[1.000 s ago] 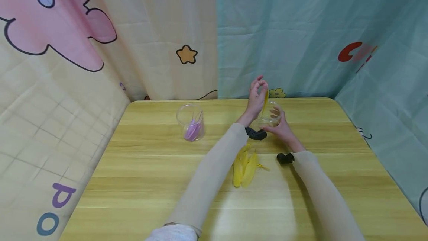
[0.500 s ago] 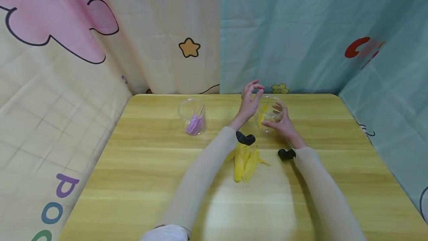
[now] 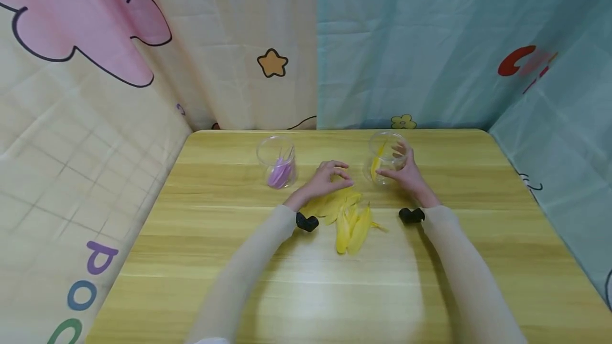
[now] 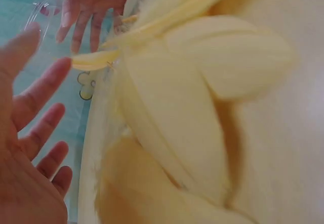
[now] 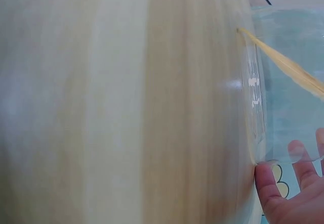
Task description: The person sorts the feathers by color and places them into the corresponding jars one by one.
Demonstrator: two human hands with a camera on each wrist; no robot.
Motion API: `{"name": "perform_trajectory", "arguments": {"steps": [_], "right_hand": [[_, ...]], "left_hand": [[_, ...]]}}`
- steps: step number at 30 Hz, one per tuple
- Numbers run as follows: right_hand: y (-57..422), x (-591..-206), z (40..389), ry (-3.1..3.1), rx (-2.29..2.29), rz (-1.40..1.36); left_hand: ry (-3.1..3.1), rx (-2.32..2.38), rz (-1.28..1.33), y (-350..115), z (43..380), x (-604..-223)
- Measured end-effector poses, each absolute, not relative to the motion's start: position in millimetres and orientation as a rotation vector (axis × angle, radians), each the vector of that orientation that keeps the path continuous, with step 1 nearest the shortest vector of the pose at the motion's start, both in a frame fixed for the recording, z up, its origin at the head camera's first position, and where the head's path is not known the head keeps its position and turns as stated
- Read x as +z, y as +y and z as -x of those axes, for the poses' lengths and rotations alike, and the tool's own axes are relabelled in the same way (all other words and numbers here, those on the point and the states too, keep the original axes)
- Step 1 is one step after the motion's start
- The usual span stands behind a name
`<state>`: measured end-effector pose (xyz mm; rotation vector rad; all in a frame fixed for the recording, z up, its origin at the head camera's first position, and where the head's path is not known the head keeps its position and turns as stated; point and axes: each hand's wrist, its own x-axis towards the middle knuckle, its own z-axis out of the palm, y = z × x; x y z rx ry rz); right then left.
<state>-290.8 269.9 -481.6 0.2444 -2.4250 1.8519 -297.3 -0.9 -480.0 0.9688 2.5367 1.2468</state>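
Note:
My left hand [image 3: 325, 180] hovers at the back of a loose pile of yellow feathers [image 3: 353, 227] on the table. In the left wrist view the fingers of this hand [image 4: 30, 148] are spread and loosely bent, and I see nothing between them. A clear plastic cup [image 3: 389, 164] stands behind the pile, with my right hand [image 3: 410, 175] gripping its right side, thumb in front. One yellow feather [image 3: 376, 164] leans upright inside that cup; the right wrist view shows the feather [image 5: 291, 68] slanting through the clear wall.
Toward the back left, a second clear cup [image 3: 262, 159] holds several purple feathers [image 3: 280, 174]. The wooden table [image 3: 191, 248] ends at patterned curtains [image 3: 382, 68] behind and at both sides. Each wrist carries a black device [image 3: 411, 215].
My left hand has let a yellow feather drop into the right cup, then moved left and down to the feather pile. The right hand keeps its grip on the cup.

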Motion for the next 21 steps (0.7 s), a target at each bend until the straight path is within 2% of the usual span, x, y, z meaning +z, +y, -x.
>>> {"name": "perform_trajectory", "arguments": {"steps": [3, 8, 21], "right_hand": [[272, -487, 296, -2.426, 1.854, -0.218], [266, -471, 288, -2.413, 1.902, -0.222], [262, -459, 279, -2.423, 1.909, -0.235]], "left_hand": [[2.595, 1.101, -1.011, -9, 290, -482], [2.690, 0.930, -1.028, -12, 280, -482], [2.771, 0.926, -0.840, -4, 270, -488]]}}
